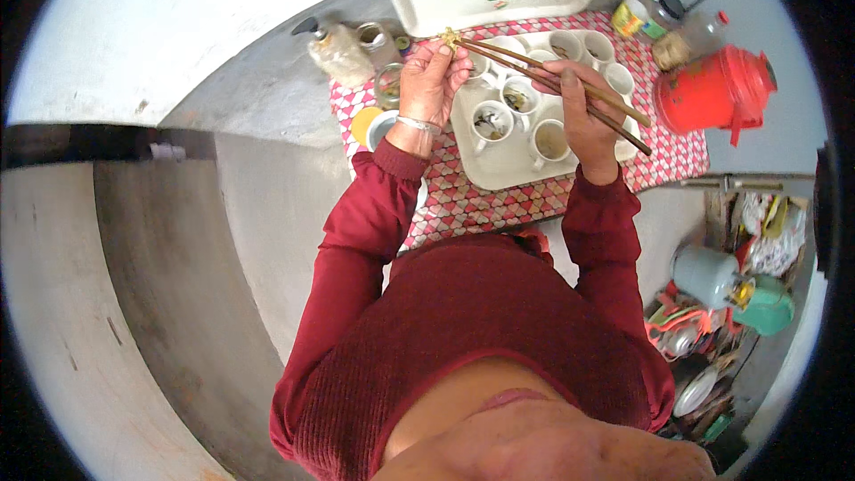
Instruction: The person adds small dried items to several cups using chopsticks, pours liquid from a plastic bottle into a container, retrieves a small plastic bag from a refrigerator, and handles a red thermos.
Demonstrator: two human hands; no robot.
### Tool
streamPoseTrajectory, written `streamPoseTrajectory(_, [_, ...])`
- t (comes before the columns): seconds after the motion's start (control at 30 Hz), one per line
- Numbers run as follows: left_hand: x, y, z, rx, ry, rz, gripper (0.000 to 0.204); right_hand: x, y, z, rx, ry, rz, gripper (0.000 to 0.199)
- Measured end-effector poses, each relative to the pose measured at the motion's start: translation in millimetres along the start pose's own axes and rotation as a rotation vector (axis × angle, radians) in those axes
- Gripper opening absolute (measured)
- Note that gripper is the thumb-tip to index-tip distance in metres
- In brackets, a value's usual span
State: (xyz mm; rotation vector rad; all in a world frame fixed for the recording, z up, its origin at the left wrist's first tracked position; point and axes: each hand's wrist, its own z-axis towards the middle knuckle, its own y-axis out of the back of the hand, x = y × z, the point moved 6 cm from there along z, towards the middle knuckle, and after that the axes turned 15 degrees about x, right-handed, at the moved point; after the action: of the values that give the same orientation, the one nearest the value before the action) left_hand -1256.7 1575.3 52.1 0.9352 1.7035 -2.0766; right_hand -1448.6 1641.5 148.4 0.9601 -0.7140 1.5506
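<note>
The right hand [583, 116] has its grip closed around 2 chopsticks [631, 114] slanting up-left over the white tray [485, 174] to their tips at the yellowish clump [450, 36], which the nearer left hand [427, 80] seems to pinch.

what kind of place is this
Likely a home kitchen or dining corner, though the room isn't fully shown: brown chopsticks in use by a tray of white cups, a pink-and-white patterned tablecloth, and what looks like a gas cylinder at the right.
</note>
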Motion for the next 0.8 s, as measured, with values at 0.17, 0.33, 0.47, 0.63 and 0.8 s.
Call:
streamPoseTrajectory(0.17, [44.0, -46.5, 33.4, 0.112, 0.131, 0.062, 0.011, 17.8, 51.3, -30.6, -0.154, -0.021, -0.068, 0.020])
streamPoseTrajectory(0.33, [103.9, -100.5, 67.8, 0.222, 0.260, 0.051, 0.012, 40.2, 107.6, -63.5, -0.317, -0.006, -0.279, 0.021])
streamPoseTrajectory(0.47, [153.2, -126.5, 86.1, 0.276, 0.358, 0.054, 0.012, 29.9, 152.9, -93.9, -0.464, 0.013, -0.280, 0.022])
streamPoseTrajectory(0.63, [203.5, -129.6, 99.8, 0.278, 0.472, 0.100, 0.015, 29.6, 185.8, -113.4, -0.564, -0.033, -0.308, 0.023])
streamPoseTrajectory(0.8, [220.3, -111.9, 105.5, 0.212, 0.524, 0.201, 0.014, -9.9, 211.1, -125.1, -0.622, -0.123, -0.249, 0.023])
